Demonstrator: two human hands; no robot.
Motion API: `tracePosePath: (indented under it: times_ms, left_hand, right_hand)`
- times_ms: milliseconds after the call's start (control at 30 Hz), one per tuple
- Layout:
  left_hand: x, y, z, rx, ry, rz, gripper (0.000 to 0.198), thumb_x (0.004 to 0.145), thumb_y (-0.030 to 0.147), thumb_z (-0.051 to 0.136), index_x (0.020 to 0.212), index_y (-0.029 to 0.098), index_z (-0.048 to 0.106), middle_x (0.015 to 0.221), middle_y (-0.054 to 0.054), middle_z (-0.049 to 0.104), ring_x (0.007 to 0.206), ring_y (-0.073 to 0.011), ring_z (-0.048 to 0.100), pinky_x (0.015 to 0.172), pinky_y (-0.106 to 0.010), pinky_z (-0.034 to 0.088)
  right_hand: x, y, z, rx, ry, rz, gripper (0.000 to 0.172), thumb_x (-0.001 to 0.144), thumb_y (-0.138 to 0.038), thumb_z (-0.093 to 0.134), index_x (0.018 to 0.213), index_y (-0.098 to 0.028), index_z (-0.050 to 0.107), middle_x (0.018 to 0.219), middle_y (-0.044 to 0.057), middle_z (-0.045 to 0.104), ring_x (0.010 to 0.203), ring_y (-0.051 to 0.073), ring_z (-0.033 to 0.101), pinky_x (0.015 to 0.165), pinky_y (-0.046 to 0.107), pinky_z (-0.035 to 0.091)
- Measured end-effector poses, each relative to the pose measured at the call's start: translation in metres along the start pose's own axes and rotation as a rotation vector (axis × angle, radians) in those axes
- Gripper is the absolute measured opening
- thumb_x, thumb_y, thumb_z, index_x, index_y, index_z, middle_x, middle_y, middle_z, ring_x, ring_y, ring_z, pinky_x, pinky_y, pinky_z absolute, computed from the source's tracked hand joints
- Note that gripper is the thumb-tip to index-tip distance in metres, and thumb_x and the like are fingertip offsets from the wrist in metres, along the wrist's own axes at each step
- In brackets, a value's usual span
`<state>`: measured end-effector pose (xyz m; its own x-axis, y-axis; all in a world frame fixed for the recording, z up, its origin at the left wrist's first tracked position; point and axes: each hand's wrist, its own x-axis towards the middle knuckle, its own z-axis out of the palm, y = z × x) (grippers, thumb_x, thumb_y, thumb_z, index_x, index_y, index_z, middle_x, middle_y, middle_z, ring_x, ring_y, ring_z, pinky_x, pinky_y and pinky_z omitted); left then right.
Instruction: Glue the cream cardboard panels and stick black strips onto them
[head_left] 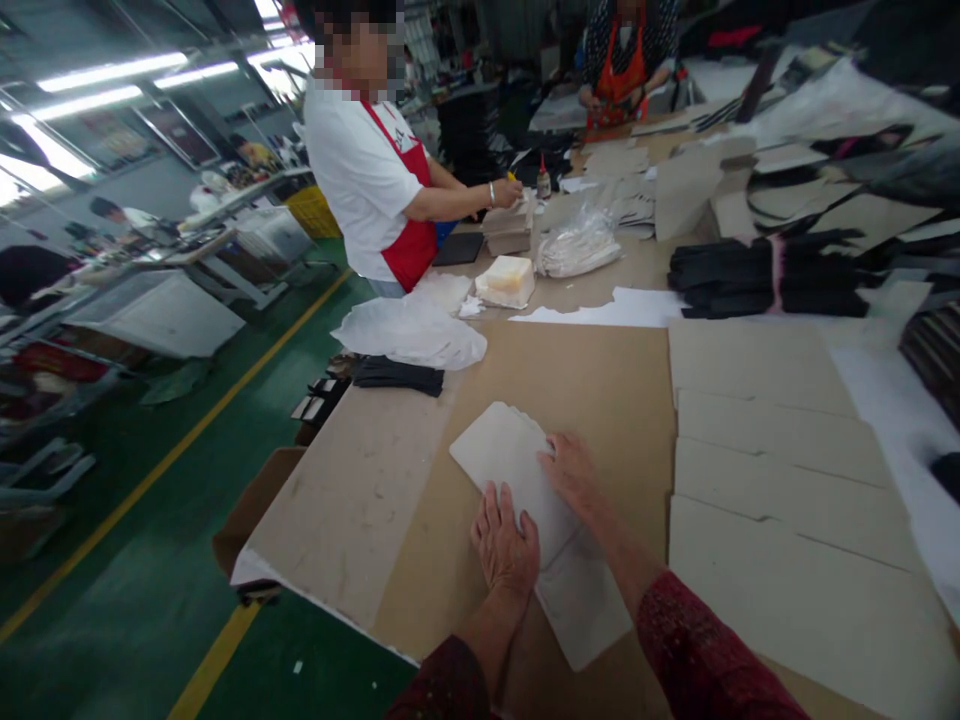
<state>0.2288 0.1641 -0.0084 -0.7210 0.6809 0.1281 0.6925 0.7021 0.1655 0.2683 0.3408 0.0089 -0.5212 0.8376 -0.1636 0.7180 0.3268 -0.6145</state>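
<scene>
Two pale grey-beige sheets lie end to end at a slant on the brown board [600,370]. The upper one [501,445] looks like a small stack with slightly fanned edges; the lower one [585,605] reaches toward my right sleeve. My left hand [506,545] rests flat on the upper piece near its left edge, fingers spread. At that stack's right edge is my right hand [568,467], its fingers bent and touching the rim; whether they pinch a sheet is too small to tell.
Overlapping pale sheets [787,590] cover the right side. Behind are a black strip bundle [772,275], a yellowish block [506,281], plastic bags [577,243] and white film [412,330] over black strips [397,374]. A person in a red apron [375,180] works at the back left.
</scene>
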Motion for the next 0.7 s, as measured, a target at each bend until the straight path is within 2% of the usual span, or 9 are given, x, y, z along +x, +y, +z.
tracePosePath:
  times_ms: [133,267,333,433,533,633,700]
  left_hand:
    - [0.001,-0.003,0.001,-0.03,-0.008,0.006,0.055,0.092,0.028,0.046,0.146,0.017,0.044,0.157,-0.012,0.037,0.138,-0.0297,0.04,0.11,-0.047,0.034]
    - [0.001,-0.004,0.0,-0.058,-0.01,0.006,0.055,0.092,0.029,0.047,0.146,0.017,0.044,0.157,-0.013,0.036,0.138,-0.0305,0.039,0.11,-0.048,0.034]
    - [0.002,-0.004,0.001,-0.059,-0.006,-0.004,0.055,0.092,0.029,0.047,0.145,0.017,0.045,0.157,-0.014,0.037,0.138,-0.0307,0.039,0.11,-0.049,0.034]
    - [0.003,-0.004,0.001,-0.053,-0.004,-0.006,0.055,0.091,0.029,0.047,0.145,0.017,0.045,0.156,-0.014,0.038,0.137,-0.031,0.04,0.11,-0.048,0.034]
    - [0.005,-0.005,0.001,-0.047,-0.007,0.025,0.055,0.091,0.029,0.047,0.145,0.015,0.045,0.156,-0.015,0.037,0.138,-0.0316,0.039,0.109,-0.049,0.034]
    - [0.005,-0.005,-0.001,-0.047,0.003,0.053,0.055,0.093,0.032,0.045,0.145,0.014,0.044,0.156,-0.017,0.036,0.138,-0.0336,0.038,0.109,-0.051,0.034]
    - [0.005,-0.004,0.0,-0.059,0.02,0.059,0.057,0.094,0.037,0.043,0.146,0.012,0.041,0.155,-0.017,0.037,0.138,-0.0349,0.039,0.108,-0.052,0.035]
  right_hand:
    - [0.0,-0.003,0.008,0.056,0.042,0.096,0.016,0.082,-0.032,0.063,0.091,-0.02,0.07,0.111,0.01,0.066,0.109,0.026,0.055,0.093,0.035,0.04]
    - [0.002,-0.008,0.009,0.119,0.086,0.183,0.029,0.08,-0.031,0.063,0.106,-0.02,0.066,0.109,0.009,0.067,0.102,0.023,0.059,0.088,0.035,0.042]
    - [0.003,-0.012,0.007,0.147,0.1,0.205,0.031,0.078,-0.031,0.063,0.108,-0.02,0.065,0.105,0.008,0.068,0.097,0.023,0.059,0.085,0.035,0.043]
    - [0.003,-0.018,0.005,0.176,0.114,0.184,0.031,0.078,-0.027,0.062,0.109,-0.021,0.065,0.103,0.007,0.068,0.101,0.025,0.057,0.088,0.038,0.041]
    - [-0.003,-0.025,0.003,0.196,0.093,0.092,0.023,0.082,-0.022,0.058,0.104,-0.022,0.067,0.103,0.007,0.067,0.101,0.023,0.056,0.091,0.035,0.04]
    - [-0.015,-0.029,-0.004,0.211,0.052,0.032,0.015,0.086,-0.022,0.054,0.091,-0.022,0.068,0.099,0.006,0.068,0.094,0.02,0.058,0.085,0.029,0.042]
    - [-0.025,-0.023,-0.017,0.225,0.044,0.039,0.015,0.089,-0.026,0.053,0.089,-0.023,0.068,0.093,0.003,0.068,0.089,0.018,0.058,0.08,0.027,0.042]
